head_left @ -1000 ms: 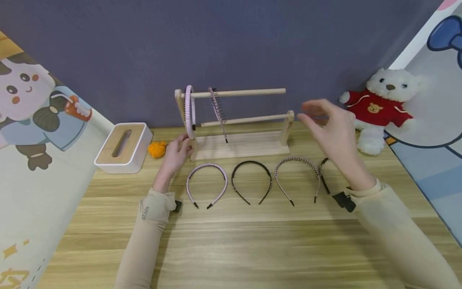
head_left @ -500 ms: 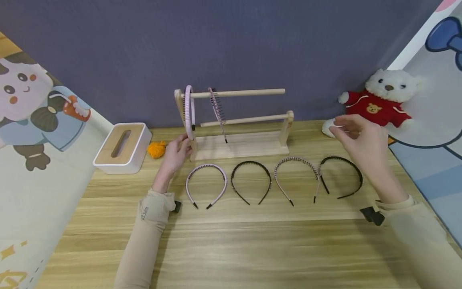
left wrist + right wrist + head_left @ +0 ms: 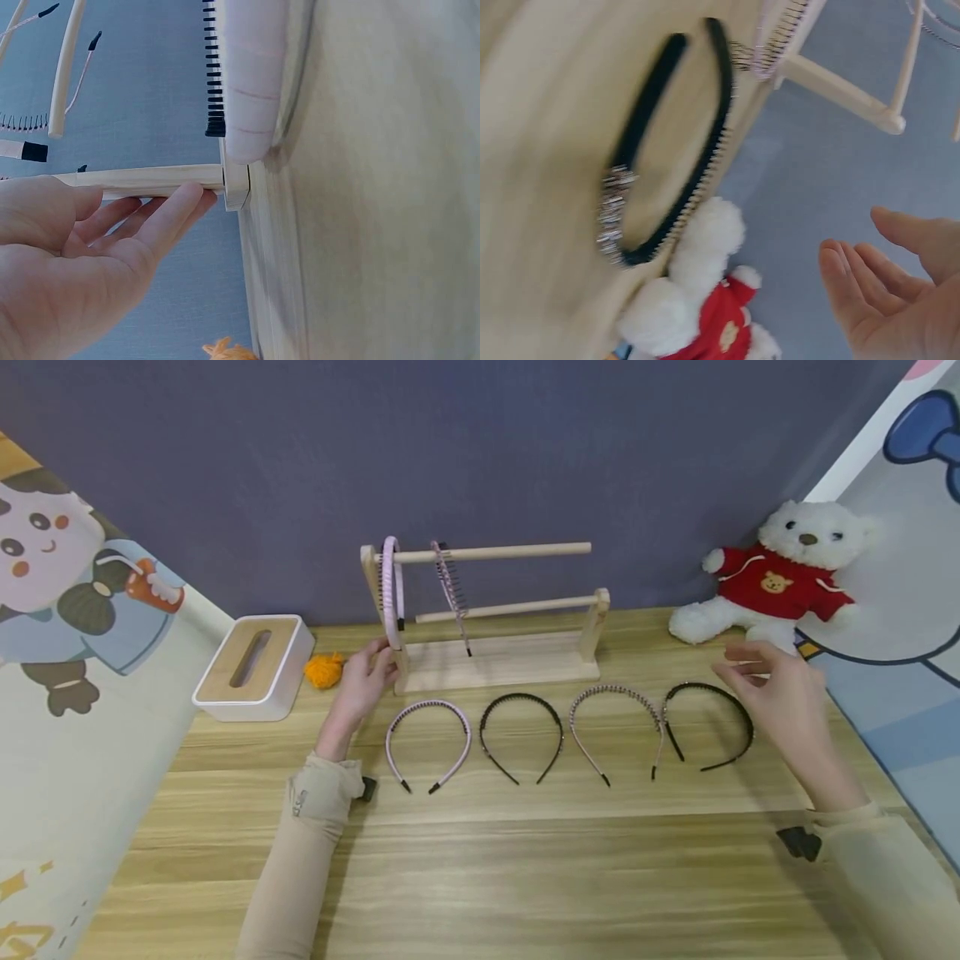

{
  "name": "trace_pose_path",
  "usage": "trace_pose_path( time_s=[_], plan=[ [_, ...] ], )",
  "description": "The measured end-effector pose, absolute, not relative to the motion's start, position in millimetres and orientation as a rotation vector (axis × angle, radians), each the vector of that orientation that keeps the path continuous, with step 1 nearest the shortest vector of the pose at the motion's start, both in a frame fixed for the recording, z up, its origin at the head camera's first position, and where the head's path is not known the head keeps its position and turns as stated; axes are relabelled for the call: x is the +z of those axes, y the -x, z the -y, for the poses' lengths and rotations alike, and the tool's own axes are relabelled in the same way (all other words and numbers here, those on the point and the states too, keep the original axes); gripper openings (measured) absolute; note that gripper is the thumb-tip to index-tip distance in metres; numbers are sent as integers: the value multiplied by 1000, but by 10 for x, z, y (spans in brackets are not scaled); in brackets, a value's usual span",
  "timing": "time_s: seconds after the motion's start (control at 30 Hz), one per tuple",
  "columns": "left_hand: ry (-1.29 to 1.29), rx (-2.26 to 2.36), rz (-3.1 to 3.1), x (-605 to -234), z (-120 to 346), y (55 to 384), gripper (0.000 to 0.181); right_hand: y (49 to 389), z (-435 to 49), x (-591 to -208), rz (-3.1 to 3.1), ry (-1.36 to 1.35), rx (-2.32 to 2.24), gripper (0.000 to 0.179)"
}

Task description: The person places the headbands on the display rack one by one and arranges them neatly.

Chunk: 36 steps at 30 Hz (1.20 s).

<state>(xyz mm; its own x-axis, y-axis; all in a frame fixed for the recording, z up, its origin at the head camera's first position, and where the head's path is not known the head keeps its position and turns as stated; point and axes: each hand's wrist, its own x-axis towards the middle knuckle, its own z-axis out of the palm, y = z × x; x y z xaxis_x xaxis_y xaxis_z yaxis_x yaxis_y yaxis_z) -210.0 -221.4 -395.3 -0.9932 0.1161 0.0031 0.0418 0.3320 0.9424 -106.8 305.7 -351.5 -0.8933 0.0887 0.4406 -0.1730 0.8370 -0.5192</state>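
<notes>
Left hand (image 3: 363,681), fingers loosely extended, touches the wooden rack (image 3: 498,663); right hand (image 3: 787,697), empty, thumb and fingers parted.
Two headbands (image 3: 388,593) hang on the rack, four lie before it on the table (image 3: 480,877); one white bear (image 3: 776,581) sits behind the right hand, one orange ball (image 3: 324,671) beside the left.

No legible text, sleeve lettering (image 3: 299,803) included

Head view: plain blue-grey wall (image 3: 480,460) at 12 o'clock. Pale cartoon panel (image 3: 120,731) at 9 o'clock; grey-and-blue panel (image 3: 896,589) at 2–3 o'clock. Wood-grain table (image 3: 510,877) at 6 o'clock. Lighting soft.
</notes>
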Motion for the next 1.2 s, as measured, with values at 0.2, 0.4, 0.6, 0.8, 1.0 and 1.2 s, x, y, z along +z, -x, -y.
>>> trace_pose_path(
  time_s=[0.2,0.4,0.6,0.8,1.0,1.2],
  plan=[
    [-156,1757,-2529,-3957,2223,2113,48,1044,-3250,-3678,2645,-107,670,32],
    [-150,1767,-2516,-3960,2221,2122,48,1043,-3446,-3849,2716,-136,605,32],
    [-148,1769,-2506,-3943,2210,2116,48,1023,-3627,-4004,2781,-112,575,33],
    [-143,1773,-2503,-3934,2208,2111,48,1006,-3715,-4077,2865,-107,543,31],
    [-149,1779,-2499,-3938,2211,2105,48,1011,-3726,-4085,2927,-82,539,30],
    [-153,1773,-2502,-3951,2210,2111,47,1020,-3733,-4077,2971,-57,568,29]
  ],
)
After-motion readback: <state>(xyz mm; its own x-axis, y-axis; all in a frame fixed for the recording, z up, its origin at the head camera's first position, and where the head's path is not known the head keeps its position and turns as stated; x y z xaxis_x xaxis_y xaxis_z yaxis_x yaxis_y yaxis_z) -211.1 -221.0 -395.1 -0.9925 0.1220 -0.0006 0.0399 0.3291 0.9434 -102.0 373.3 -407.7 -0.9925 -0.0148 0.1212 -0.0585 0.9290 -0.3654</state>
